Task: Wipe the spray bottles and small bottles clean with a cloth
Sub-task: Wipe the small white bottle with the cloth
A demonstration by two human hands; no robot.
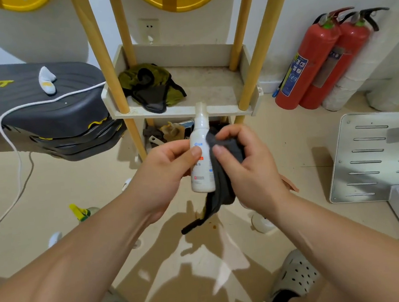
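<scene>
My left hand [164,176] grips a white spray bottle [201,150] upright in front of me, thumb on its label. My right hand [246,168] holds a dark grey cloth [221,185] bunched against the bottle's right side; the cloth's tail hangs down below the bottle. On the floor lie a bottle with a yellow trigger sprayer [81,212] at lower left, a small white bottle [54,239] near it, and a white object [261,222] partly hidden under my right forearm.
A small white shelf with yellow posts [182,108] stands ahead, holding an olive and black cloth [153,87]. Two red fire extinguishers [319,61] lean at the right wall. A metal slotted panel [374,158] lies right. A dark board with white cable [42,102] sits left.
</scene>
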